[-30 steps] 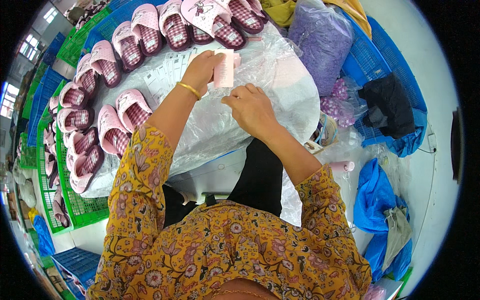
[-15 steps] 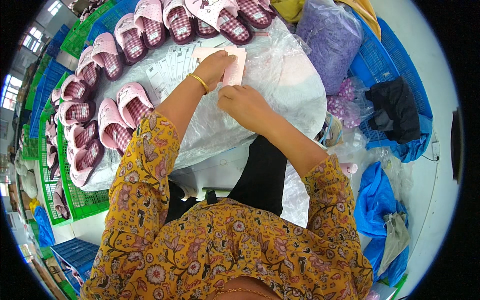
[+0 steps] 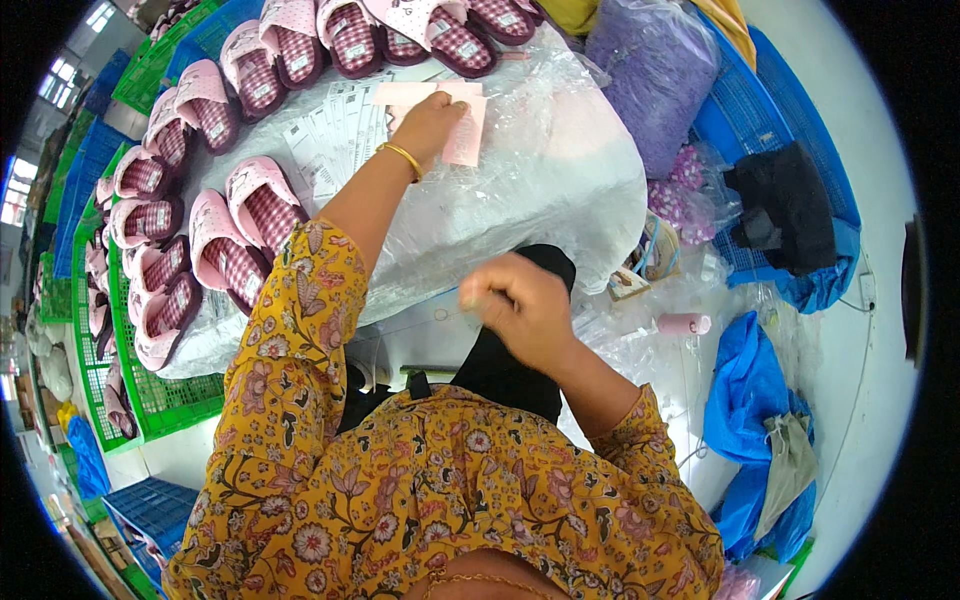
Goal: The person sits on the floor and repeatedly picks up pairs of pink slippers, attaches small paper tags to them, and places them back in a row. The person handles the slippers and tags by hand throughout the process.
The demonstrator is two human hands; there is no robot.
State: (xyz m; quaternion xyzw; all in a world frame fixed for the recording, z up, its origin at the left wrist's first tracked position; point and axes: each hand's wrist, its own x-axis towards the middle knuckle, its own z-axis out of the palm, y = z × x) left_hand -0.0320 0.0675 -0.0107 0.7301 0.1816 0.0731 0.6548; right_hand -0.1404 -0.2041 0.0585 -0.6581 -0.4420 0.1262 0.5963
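Observation:
My left hand, with a gold bangle at its wrist, is closed on pink paper cards above the plastic-covered work surface. Just left of the cards, white printed slips lie fanned out and overlapping. My right hand is lifted off the surface, close in front of my body, with its fingers curled into a pinch. Whatever may be between those fingertips is too small to make out. Pink slippers with checked insoles stand in pairs left of my left forearm.
More slippers line the surface's far and left edges. Green crates stand at the left. On the right are a bag of purple material, blue crates, black cloth, a pink roll and blue plastic sheeting.
My right hand has drawn away from the pink cards, back toward my body and slightly right. My left hand stays on the cards. The whole view has shifted slightly.

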